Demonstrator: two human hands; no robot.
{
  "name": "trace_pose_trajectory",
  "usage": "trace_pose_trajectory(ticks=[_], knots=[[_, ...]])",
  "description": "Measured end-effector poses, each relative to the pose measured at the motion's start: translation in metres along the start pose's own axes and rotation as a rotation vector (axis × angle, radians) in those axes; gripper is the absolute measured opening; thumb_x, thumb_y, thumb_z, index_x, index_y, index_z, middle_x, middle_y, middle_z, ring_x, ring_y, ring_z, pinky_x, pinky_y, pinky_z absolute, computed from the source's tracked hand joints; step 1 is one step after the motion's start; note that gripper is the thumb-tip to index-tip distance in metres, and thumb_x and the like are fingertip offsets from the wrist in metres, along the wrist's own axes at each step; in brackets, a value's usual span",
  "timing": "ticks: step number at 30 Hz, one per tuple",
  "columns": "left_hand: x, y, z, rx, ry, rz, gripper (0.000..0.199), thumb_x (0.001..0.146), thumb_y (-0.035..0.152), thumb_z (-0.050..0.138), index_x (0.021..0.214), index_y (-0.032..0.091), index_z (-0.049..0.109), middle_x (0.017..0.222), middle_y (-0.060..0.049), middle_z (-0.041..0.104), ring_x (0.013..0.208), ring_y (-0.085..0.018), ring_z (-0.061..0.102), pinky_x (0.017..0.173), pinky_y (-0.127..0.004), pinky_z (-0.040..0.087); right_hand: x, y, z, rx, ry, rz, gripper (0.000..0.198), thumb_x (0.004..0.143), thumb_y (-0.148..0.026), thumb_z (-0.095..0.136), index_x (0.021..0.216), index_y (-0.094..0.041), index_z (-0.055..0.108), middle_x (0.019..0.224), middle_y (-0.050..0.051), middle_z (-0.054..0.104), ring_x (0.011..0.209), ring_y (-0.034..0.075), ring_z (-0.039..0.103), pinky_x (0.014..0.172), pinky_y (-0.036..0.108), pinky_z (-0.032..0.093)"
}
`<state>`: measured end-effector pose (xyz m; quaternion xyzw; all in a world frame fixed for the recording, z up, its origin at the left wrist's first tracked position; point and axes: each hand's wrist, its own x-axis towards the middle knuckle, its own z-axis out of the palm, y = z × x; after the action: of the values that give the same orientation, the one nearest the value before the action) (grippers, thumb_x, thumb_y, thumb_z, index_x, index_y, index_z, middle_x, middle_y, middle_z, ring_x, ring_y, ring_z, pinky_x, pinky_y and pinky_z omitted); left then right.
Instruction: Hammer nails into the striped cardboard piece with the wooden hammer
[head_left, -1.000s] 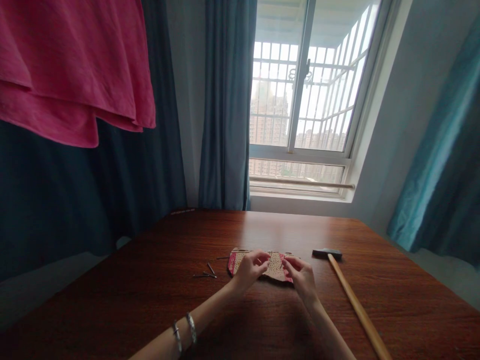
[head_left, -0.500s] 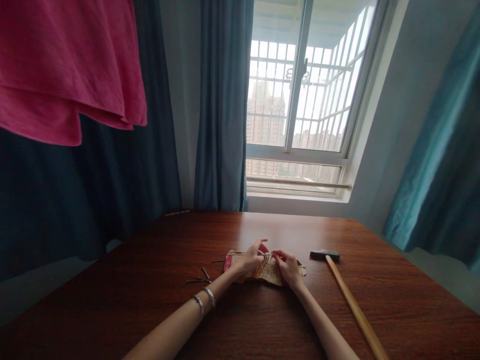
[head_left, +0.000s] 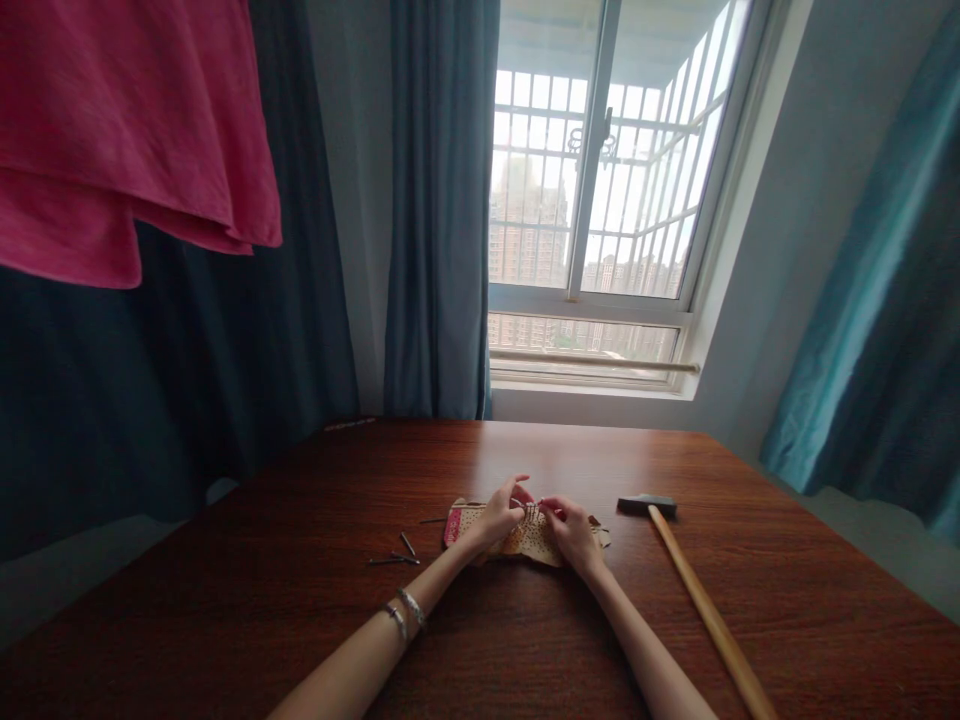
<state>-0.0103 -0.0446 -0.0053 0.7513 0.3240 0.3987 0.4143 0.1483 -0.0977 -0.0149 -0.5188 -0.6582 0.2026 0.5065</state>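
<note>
On the table lies a tan sheet (head_left: pixel 517 543) full of small holes, its near edge uneven, with a pink patterned patch (head_left: pixel 454 525) at its left end. My left hand (head_left: pixel 504 515) is over the sheet's left half, one finger raised, the others closed at a small pronged piece (head_left: pixel 531 509). From the other side, my right hand (head_left: pixel 570 530) pinches the same piece at its right end. Thin dark prongs point down from it toward the sheet; whether they enter the holes is too small to tell. My fingers partly hide it.
Left of the sheet lie several thin dark metal rods (head_left: pixel 405 556). A hammer with a dark head (head_left: pixel 646 506) and long wooden handle (head_left: pixel 705 610) rests to the right. A pink cloth (head_left: pixel 135 130) hangs at upper left. Behind the wooden table (head_left: pixel 420 450) are curtains and a barred window.
The view has shifted slightly, so everything sits a little further left and up. Both hands stay at the pronged piece, with hardly any movement of the fingers.
</note>
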Motion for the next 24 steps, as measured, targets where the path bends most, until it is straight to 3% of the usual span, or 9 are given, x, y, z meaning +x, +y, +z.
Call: trace_pose_trajectory(ticks=[6, 14, 24], knots=[[-0.002, -0.001, -0.001, 0.048, -0.021, 0.011, 0.054, 0.066, 0.007, 0.048, 0.119, 0.017, 0.043, 0.084, -0.001, 0.057, 0.07, -0.01, 0.054, 0.066, -0.022, 0.045, -0.001, -0.005, 0.0, -0.019, 0.004, -0.021, 0.02, 0.081, -0.033, 0.053, 0.083, -0.016, 0.064, 0.08, 0.002, 0.067, 0.073, 0.015, 0.061, 0.071, 0.032, 0.047], [-0.006, 0.009, -0.001, 0.168, -0.092, -0.004, 0.029, 0.072, 0.033, 0.057, 0.095, 0.014, 0.059, 0.084, -0.002, 0.061, 0.073, -0.012, 0.056, 0.067, -0.022, 0.044, -0.005, -0.014, -0.003, -0.049, -0.002, -0.042, 0.021, 0.078, -0.028, 0.05, 0.075, -0.02, 0.068, 0.077, 0.004, 0.065, 0.072, 0.017, 0.059, 0.069, 0.027, 0.045], [0.0, 0.004, 0.007, 0.277, 0.022, -0.058, 0.028, 0.069, 0.036, 0.058, 0.083, 0.013, 0.066, 0.076, -0.003, 0.066, 0.071, -0.015, 0.057, 0.065, -0.023, 0.043, -0.006, -0.017, -0.004, -0.076, -0.014, -0.043, 0.02, 0.078, -0.025, 0.049, 0.073, -0.021, 0.069, 0.078, 0.004, 0.064, 0.075, 0.017, 0.058, 0.072, 0.027, 0.044]])
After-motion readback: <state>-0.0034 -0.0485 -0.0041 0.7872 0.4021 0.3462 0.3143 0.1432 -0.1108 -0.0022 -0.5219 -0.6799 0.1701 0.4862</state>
